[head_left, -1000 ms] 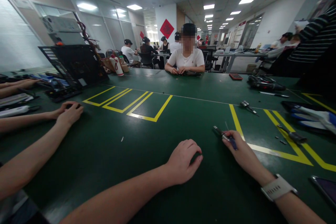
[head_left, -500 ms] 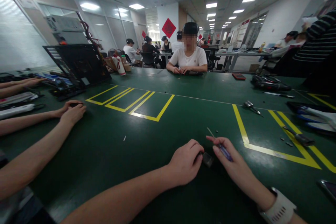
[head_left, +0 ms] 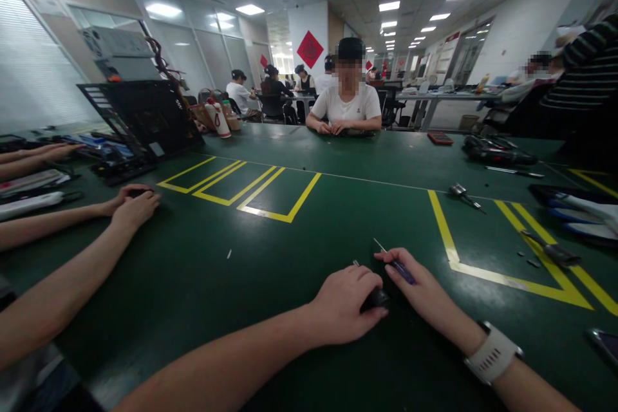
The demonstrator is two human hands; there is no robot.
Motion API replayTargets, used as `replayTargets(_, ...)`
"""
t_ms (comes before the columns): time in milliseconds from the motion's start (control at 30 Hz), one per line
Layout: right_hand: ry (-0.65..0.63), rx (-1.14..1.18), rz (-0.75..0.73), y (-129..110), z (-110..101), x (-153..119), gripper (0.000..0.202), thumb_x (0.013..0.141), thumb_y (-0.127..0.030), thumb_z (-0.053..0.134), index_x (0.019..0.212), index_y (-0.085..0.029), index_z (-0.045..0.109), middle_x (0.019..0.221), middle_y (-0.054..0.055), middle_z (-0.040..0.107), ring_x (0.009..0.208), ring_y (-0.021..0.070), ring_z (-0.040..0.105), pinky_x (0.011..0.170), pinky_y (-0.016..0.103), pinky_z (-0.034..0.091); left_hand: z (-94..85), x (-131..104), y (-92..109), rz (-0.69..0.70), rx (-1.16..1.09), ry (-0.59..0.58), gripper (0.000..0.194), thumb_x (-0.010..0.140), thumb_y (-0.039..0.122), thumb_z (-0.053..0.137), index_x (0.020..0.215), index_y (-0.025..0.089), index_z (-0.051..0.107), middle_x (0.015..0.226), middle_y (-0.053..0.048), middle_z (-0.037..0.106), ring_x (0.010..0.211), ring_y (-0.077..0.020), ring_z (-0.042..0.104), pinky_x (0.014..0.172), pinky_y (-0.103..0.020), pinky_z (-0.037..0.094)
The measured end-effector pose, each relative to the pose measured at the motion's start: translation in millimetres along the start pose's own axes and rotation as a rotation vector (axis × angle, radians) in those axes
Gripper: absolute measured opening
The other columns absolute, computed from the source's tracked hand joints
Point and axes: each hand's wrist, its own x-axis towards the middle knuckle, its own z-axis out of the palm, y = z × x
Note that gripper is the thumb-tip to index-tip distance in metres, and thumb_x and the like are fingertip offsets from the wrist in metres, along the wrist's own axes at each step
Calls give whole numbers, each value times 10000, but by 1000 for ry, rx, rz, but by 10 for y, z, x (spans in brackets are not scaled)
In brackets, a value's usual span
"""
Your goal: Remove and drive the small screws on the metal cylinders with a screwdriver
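Observation:
Near the front of the green table [head_left: 270,257], my left hand [head_left: 348,304] is wrapped round a dark object [head_left: 375,299], whose rounded black end shows between thumb and fingers. A small metal tip [head_left: 356,263] sticks out beyond the knuckles. Just to the right, my right hand [head_left: 410,277] holds a screwdriver [head_left: 402,271] by its purple handle, with the thin shaft pointing up and to the left. The two hands are close but apart. A pale watch band is on the right wrist.
Metal parts [head_left: 463,196] and a dark cylindrical piece with a rod [head_left: 560,253] lie right, by yellow tape. A co-worker's hands [head_left: 132,206] rest at left, before a black computer case [head_left: 145,117]. Another person [head_left: 345,106] sits opposite. A phone-like object [head_left: 603,346] lies at right.
My left hand has turned the dark object, so its rounded end now faces right and a metal tip shows. My right hand has shifted slightly left with the screwdriver.

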Motion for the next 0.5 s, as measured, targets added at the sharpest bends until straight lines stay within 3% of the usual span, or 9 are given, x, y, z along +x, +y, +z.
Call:
replayTargets(67, -50, 16, -2, -56, 24, -67, 150, 885, -338, 439, 941, -230, 526, 1091, 57, 644, 1037, 206, 599, 898, 396, 459, 5, -12, -27, -64, -125, 100, 151, 798, 242, 580, 933, 182, 550, 872, -30, 603, 781, -171, 562, 695, -317, 464)
replayTargets(133, -93, 22, -7, -106, 41, -132, 167, 883, -360, 461, 951, -230, 540, 1055, 51, 650, 981, 206, 616, 854, 379, 481, 3, -6, -77, -161, -350, 272, 148, 836, 264, 539, 955, 178, 543, 859, -25, 603, 758, -153, 574, 670, -292, 472)
replayTargets(267, -208, 92, 2, -211, 61, -301, 159, 888, -376, 475, 937, -237, 536, 1138, 70, 635, 1073, 223, 585, 919, 404, 444, -18, 57, -183, -317, -762, 594, 216, 825, 302, 565, 995, 174, 529, 914, -34, 615, 817, -161, 608, 656, -277, 512)
replayTargets(367, -235, 198, 48, -278, 52, -447, 178, 878, -405, 488, 929, -244, 541, 1175, 86, 629, 1136, 245, 555, 972, 452, 399, -12, 92, -203, -414, -903, 640, 250, 797, 283, 601, 1014, 167, 559, 933, -41, 628, 841, -173, 624, 662, -280, 535)
replayTargets(500, -5, 382, 171, -285, 81, -551, 241, 840, -472, 509, 938, -252, 528, 1228, 95, 604, 1223, 255, 484, 1026, 475, 339, 39, 95, -178, -437, -986, 609, 263, 793, 249, 615, 1041, 164, 591, 993, -52, 632, 895, -182, 628, 714, -293, 550)
